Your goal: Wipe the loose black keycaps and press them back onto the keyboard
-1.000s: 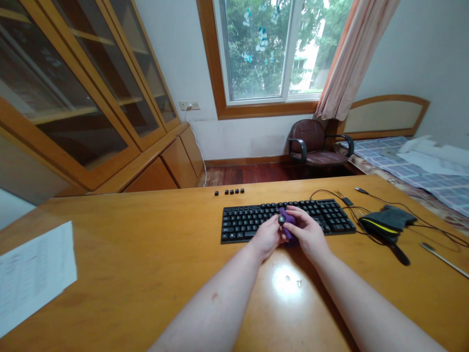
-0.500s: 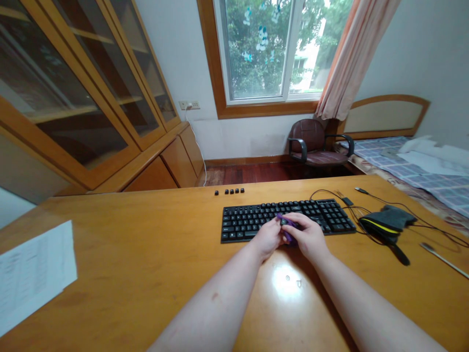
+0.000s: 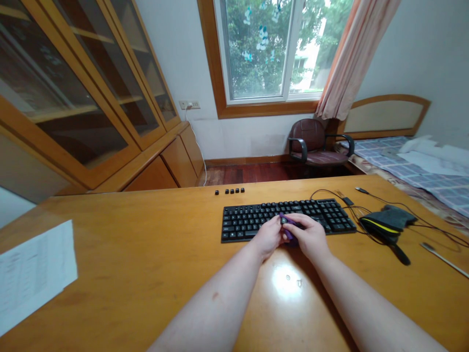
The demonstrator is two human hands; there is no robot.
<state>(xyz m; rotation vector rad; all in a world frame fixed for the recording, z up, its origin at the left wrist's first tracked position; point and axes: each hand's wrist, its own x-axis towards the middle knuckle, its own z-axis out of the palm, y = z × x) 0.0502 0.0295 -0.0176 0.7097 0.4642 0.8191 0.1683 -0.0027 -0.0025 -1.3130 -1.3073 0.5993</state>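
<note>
Both my hands meet over the lower middle of the black keyboard [image 3: 242, 222]. My left hand [image 3: 268, 238] is closed, its fingers pinching at a bunched purple cloth [image 3: 292, 239]. From the other side, my right hand [image 3: 310, 236] is closed on the same cloth, thumb and fingers pressed together. A small dark piece [image 3: 284, 221], like a keycap, shows between the fingertips against the cloth; most of it is hidden. Beyond the keyboard, several loose black keycaps [image 3: 232, 191] stand in a row near the desk's far edge.
On the desk's right lie a dark grey pouch with a yellow stripe [image 3: 386, 222], a black cable [image 3: 388, 201] and a thin brush [image 3: 443, 259]. Papers [image 3: 36, 274] rest on the left. A chair [image 3: 311, 142] stands past the desk.
My hands stay over the keyboard with only slight finger movement on the purple cloth. The small dark piece shows a little more clearly between the fingertips.
</note>
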